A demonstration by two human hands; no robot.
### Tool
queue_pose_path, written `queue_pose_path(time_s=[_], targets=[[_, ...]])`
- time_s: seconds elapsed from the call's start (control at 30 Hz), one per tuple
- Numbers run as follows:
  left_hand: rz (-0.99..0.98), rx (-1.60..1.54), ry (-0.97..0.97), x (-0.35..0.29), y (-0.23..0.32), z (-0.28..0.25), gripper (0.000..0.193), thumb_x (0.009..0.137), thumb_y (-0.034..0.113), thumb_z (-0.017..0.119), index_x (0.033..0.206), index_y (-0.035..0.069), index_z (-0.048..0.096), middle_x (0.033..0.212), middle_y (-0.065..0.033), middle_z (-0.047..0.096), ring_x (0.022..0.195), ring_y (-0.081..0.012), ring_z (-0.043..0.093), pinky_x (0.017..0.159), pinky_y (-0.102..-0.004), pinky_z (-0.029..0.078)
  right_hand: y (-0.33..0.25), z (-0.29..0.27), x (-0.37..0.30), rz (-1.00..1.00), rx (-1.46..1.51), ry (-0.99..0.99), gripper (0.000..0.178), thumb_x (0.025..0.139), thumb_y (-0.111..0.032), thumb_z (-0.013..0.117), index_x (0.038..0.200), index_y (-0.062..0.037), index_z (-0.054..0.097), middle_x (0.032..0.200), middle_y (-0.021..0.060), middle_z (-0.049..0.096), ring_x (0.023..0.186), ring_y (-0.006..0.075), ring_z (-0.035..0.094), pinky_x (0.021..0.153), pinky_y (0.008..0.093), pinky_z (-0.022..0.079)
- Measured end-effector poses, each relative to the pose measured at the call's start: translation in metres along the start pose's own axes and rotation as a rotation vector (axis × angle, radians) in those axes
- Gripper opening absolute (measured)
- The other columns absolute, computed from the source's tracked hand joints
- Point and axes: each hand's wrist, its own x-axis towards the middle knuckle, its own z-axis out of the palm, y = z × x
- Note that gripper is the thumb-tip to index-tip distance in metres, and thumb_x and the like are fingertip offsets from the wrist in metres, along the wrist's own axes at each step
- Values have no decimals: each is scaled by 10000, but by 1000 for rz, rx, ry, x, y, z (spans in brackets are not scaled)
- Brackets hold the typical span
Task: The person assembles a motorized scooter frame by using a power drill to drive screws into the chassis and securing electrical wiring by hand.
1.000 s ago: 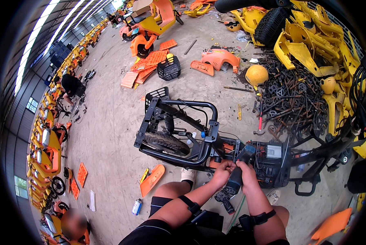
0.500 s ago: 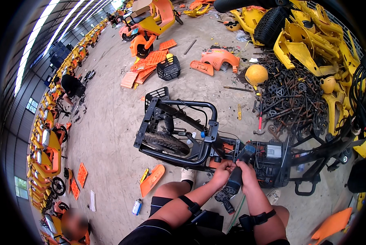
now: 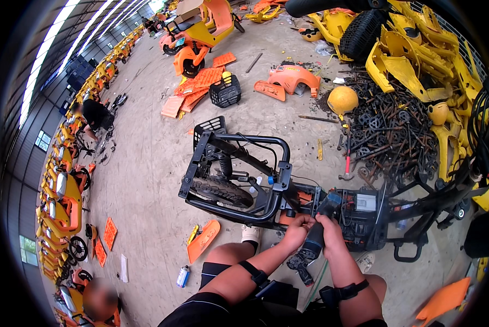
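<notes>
A long dark power tool (image 3: 314,240) with a teal-edged end lies between my two hands, over the middle of a black scooter frame (image 3: 284,163). My right hand (image 3: 330,230) is closed along its right side. On its left side, my left hand (image 3: 297,230) has its fingers pinched together; what they hold is hidden. Just below sits a smaller black tool (image 3: 299,265) with a red tip. Beside my hands, the frame shows an open compartment (image 3: 364,223) with wiring and a pale label. The frame's tyred wheel (image 3: 222,192) is at the left.
A red-handled hammer (image 3: 347,161) lies beyond the frame, near a heap of dark metal parts (image 3: 394,128). Yellow panels (image 3: 413,71) are piled at the far right. An orange panel (image 3: 203,241) and a spray can (image 3: 183,276) are left of my legs. Another person (image 3: 96,114) crouches far left.
My hands, the tool and the frame look nearly unmoved. At the far left, the crouching person's head and body have shifted slightly.
</notes>
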Motion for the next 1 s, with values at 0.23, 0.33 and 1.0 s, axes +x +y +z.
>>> queue_pose_path(time_s=[0.23,0.33,1.0], targets=[[24,22,-7,6,-10,-6,210,938,-43,519,1115,13,615,1012,-47,638,910,-125,605,828,-253,493,-1,1,1,5,0,5,319,868,-214,667,1111,-19,599,913,71,632,762,169,635,675,306,515],[24,1,8,5,-7,-2,270,882,-79,471,1093,-2,620,994,-45,630,905,-125,588,824,-246,472,0,0,2,1,0,0,314,861,-224,668,1089,-18,601,917,71,632,767,168,632,681,309,511],[44,8,23,2,-3,2,288,858,-82,439,1061,-5,628,967,-48,628,884,-128,584,803,-247,470,-1,-1,2,9,-2,-1,309,873,-215,665,1108,-26,597,897,74,637,752,178,640,666,305,516]])
